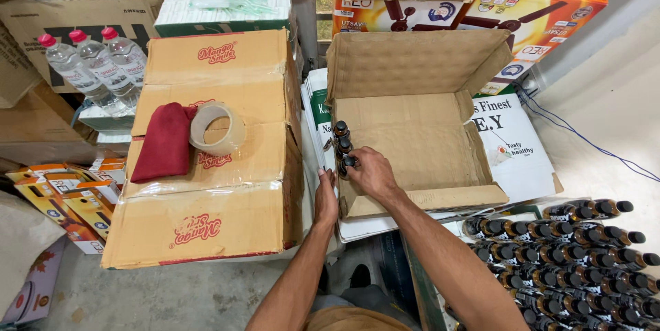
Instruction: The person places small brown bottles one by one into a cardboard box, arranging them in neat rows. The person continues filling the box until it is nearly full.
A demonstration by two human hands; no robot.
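**Packing dark bottles into an open carton: early stage**

Landmark: the open brown corrugated cardboard carton (pixel 419 140), flaps up, lying in front of the person.

- Right hand (pixel 373 173) is inside the carton at its near-left corner, fingers curled and closed around a small dark glass bottle with a black cap (pixel 348 162). The bottle is being set against the carton's left wall.
- Two more bottles of the same kind (pixel 342 136) stand in a short row along that left wall, just beyond the held one, touching or nearly so.
- Left hand (pixel 326 198) sits outside the carton, flat against its near-left edge, fingers pressed together and steadying the wall. It holds nothing.
- The rest of the carton floor is bare cardboard.
- Supply: a large heap of matching dark bottles (pixel 577 255) lies to the right of the carton and nearer the person, well apart from it.
- Left of the carton: a closed tan taped cardboard box (pixel 206 186) bearing a folded red cloth (pixel 165 142) and a roll of clear packing tape (pixel 217 127).
- Further left of the carton: clear plastic water bottles with pink caps (pixel 96 63).

Judgement on progress: about three bottles are in, one row barely begun. Nearly the whole heap is left to pack, and the carton flaps are not yet closed.
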